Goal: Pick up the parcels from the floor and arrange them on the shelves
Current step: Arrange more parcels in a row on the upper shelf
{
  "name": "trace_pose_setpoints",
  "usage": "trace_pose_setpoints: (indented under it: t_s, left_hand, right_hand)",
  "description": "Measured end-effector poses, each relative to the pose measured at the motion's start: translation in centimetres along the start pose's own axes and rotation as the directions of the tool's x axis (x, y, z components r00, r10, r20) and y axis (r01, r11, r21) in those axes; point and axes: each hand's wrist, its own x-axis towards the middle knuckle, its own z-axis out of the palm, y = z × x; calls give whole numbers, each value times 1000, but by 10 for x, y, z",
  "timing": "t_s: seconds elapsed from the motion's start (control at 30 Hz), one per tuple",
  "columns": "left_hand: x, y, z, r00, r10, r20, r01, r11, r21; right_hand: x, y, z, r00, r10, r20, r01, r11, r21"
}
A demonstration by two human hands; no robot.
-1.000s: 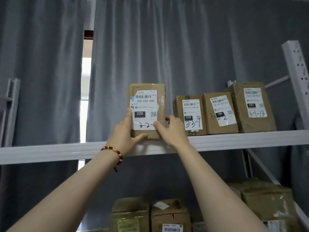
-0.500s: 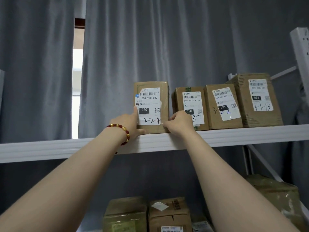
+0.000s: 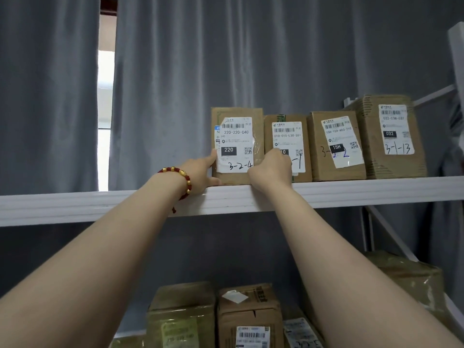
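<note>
Left hand [image 3: 200,172] presses straight fingers against the parcel [image 3: 237,144], right hand [image 3: 271,169] curls round its corner, and it's down off the air onto the shelf [image 3: 351,192] now, so this one's placed

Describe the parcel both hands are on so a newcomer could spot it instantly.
Find the white upper shelf against the grey curtain; four brown parcels stand in a row on it. Take the leftmost parcel, between the left hand and right hand. It alone is handwritten 3-2-4, with 220 printed on its label.
</note>
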Motion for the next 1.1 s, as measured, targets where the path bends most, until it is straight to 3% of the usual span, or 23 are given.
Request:
trace_pose_setpoints:
  t_s: [0.27,0.63,0.77,0.93,1.1]
  left_hand:
    - [-3,-7,5,1000,8,-2,-8,983,-185]
    - [-12,-6,3,997,28,-68,-47,954,-296]
    - [-19,-5,3,986,48,-157,-97,942,-322]
    - [-33,-8,7,946,-53,-319,-54,947,-318]
    - [-69,-14,14,911,37,-412,-116,979,-170]
  right_hand:
    - [-1,-1,-2,1000,-15,19,17,995,-102]
    - [0,-3,-2,997,-15,75,29,981,-193]
    - [1,-6,-4,991,3,136,23,982,-189]
    - [-5,-9,-6,993,8,115,15,979,-202]
    - [-23,-7,5,997,-73,32,78,982,-170]
